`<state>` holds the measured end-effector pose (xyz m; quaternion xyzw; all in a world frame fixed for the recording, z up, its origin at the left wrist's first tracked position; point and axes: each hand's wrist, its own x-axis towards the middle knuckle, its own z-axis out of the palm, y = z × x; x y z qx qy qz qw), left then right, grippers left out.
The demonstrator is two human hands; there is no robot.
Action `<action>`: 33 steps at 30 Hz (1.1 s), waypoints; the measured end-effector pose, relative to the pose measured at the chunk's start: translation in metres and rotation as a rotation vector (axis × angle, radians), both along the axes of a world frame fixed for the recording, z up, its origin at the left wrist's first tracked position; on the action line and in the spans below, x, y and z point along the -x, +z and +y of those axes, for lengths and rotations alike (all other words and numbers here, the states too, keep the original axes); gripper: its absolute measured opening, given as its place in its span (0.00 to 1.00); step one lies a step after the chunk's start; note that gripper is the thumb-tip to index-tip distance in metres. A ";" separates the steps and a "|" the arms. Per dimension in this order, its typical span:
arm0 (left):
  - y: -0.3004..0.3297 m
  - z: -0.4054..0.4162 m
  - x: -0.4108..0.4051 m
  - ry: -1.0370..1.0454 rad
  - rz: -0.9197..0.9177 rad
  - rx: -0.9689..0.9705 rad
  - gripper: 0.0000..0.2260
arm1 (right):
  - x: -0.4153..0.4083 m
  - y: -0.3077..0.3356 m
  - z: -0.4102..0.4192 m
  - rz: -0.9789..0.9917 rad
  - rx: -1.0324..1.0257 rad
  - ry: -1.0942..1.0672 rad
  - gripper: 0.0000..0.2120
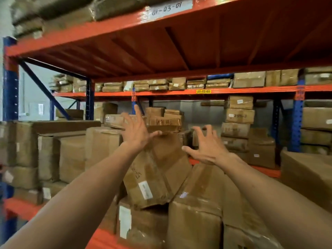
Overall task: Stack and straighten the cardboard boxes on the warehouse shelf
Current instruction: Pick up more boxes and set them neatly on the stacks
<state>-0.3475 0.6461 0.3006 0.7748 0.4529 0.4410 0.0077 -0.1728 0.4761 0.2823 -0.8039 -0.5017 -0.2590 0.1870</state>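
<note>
A tilted cardboard box (158,169) with a white label leans to the left between taller boxes on the orange shelf. A small flat box (164,124) rests above its top edge. My left hand (137,131) is raised with fingers spread, the thumb close to the flat box's underside. My right hand (204,144) hovers to the right of the tilted box's top, fingers curled and apart, holding nothing. A large taped box (195,209) stands below my right forearm.
Upright boxes (71,155) fill the shelf to the left. A stack of small boxes (237,123) stands at the back right. The orange upper shelf deck (161,47) hangs overhead. A blue upright (10,83) frames the left side. Another large box (309,175) sits far right.
</note>
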 end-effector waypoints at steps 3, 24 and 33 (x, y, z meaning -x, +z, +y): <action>0.008 0.025 -0.001 -0.124 -0.138 0.154 0.59 | 0.008 0.015 0.049 0.296 -0.056 0.102 0.42; 0.013 -0.003 0.042 -0.813 -0.640 0.202 0.06 | 0.002 0.072 0.031 0.553 -0.192 0.434 0.19; 0.019 -0.152 -0.052 -1.079 -0.629 0.208 0.07 | -0.043 0.087 -0.172 0.442 -0.279 0.171 0.18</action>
